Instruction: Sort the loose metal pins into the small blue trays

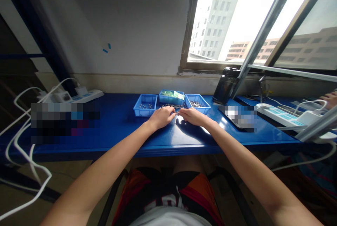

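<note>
My left hand point(162, 117) and my right hand point(191, 116) meet fingertip to fingertip over the blue table point(160, 138). Both are closed in a pinch around a small, thin metal piece point(176, 112), too small to make out well. Just behind them lies a pile of dark metal pieces point(172, 106), partly covered by my fingers. A blue bin point(144, 112) with a few thin pieces is at the left, and another blue bin point(205, 108) with many small metal pieces is at the right. Between them, farther back, a third bin point(163, 99) holds a green and white packet point(174, 95).
A black bottle point(223, 87) stands behind a phone-like flat object point(231, 118) on the right. Power strips point(279, 113) and white cables lie on both sides. A metal post point(265, 26) rises at the right, with another person's hand point(329, 99) beyond it.
</note>
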Demonstrator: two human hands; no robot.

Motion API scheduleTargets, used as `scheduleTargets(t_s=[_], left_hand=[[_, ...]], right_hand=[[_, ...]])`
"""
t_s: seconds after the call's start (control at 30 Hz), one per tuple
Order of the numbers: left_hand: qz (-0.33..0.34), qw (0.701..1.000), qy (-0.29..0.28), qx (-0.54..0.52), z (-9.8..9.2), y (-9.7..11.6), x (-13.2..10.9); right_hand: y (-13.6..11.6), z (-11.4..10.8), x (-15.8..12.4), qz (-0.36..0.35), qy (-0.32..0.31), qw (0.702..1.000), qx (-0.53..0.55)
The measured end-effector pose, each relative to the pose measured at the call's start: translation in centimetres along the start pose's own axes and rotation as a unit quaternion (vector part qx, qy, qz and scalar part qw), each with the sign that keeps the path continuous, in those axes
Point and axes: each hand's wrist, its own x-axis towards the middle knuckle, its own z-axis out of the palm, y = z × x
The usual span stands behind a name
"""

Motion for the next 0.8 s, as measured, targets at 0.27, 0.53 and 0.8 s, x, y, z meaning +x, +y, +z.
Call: scheduleTargets(t_s=[0.27, 0.53, 0.8], left_hand=[[0.042, 0.999, 0.014, -0.025, 0.16, -0.2, 0.13], [0.078, 0.996, 0.027, -0.037, 0.31, -0.47, 0.3], [0.078, 0.996, 0.035, -0.032, 0.22, -0.22, 0.21]], right_hand=[[-0.15, -0.02, -0.05, -0.017, -0.008, 0.999, 0.031], [-0.21, -0.06, -0.11, -0.011, -0.004, 1.0, 0.019], [0.15, 0.22, 0.04, -0.019, 0.001, 1.0, -0.012]])
